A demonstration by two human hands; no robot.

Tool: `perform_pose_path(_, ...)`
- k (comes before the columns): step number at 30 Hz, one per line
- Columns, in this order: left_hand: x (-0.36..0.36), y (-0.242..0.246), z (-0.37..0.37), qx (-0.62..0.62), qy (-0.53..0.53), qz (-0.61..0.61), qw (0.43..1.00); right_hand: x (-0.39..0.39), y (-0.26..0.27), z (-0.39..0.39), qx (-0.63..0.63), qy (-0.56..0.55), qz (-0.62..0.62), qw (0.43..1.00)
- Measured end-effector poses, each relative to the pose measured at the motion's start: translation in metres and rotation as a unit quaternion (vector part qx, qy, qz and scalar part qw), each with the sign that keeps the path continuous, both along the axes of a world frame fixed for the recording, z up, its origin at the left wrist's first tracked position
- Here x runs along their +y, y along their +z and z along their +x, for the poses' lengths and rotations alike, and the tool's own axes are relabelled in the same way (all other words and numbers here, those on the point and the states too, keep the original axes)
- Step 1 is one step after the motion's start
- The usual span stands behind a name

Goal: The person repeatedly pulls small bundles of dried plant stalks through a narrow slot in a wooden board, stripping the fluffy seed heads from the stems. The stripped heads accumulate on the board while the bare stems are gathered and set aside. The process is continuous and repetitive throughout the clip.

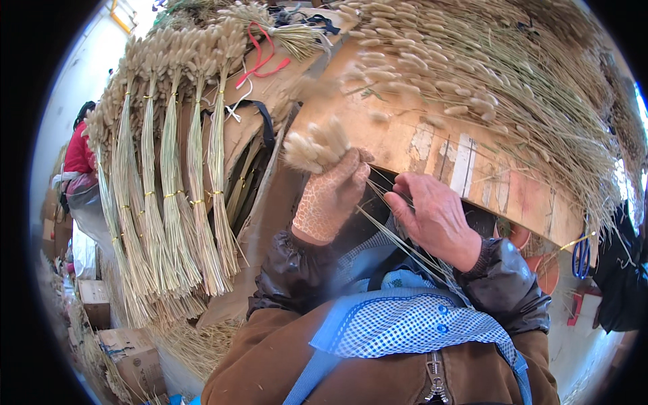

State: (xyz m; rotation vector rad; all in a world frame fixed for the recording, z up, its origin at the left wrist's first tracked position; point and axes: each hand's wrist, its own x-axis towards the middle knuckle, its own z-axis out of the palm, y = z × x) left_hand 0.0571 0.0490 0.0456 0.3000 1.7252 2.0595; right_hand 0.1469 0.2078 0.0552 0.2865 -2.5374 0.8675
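My left hand, in a patterned tan glove, is closed around a small bunch of dried bunny-tail grass. The fluffy heads stick out past the thumb side, and the thin stems run down to the right over my lap. Bare, my right hand is at those stems, thumb and fingers bent around them. Whether its fingertips pinch any stem is hard to see. Both hands are just off the near edge of a wooden table, on which many loose bunny-tail stalks lie spread.
Several finished bundles bound with gold ties lie side by side on cardboard at left. A red ribbon rests above them. Blue-handled scissors hang at the table's right corner. A person in red is at far left, above cardboard boxes.
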Motion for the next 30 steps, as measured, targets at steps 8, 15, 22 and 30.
perform_pose_path(8, -0.004, 0.004, -0.005, -0.164, -0.09, 0.206, 0.96, -0.005, -0.021, -0.011, -0.042, 0.023, -0.032, 0.998)
perform_pose_path(15, -0.011, 0.001, -0.007, -0.106, -0.125, 0.177, 0.97, -0.006, -0.029, -0.012, 0.008, -0.015, -0.029, 0.999)
perform_pose_path(22, -0.009, 0.006, -0.009, -0.152, -0.156, 0.201, 0.955, 0.0, -0.028, -0.009, -0.017, -0.015, -0.007, 1.0)
perform_pose_path(30, -0.004, 0.01, -0.004, -0.163, -0.102, 0.157, 0.969, 0.017, 0.005, -0.027, -0.031, -0.079, 0.004, 0.996)
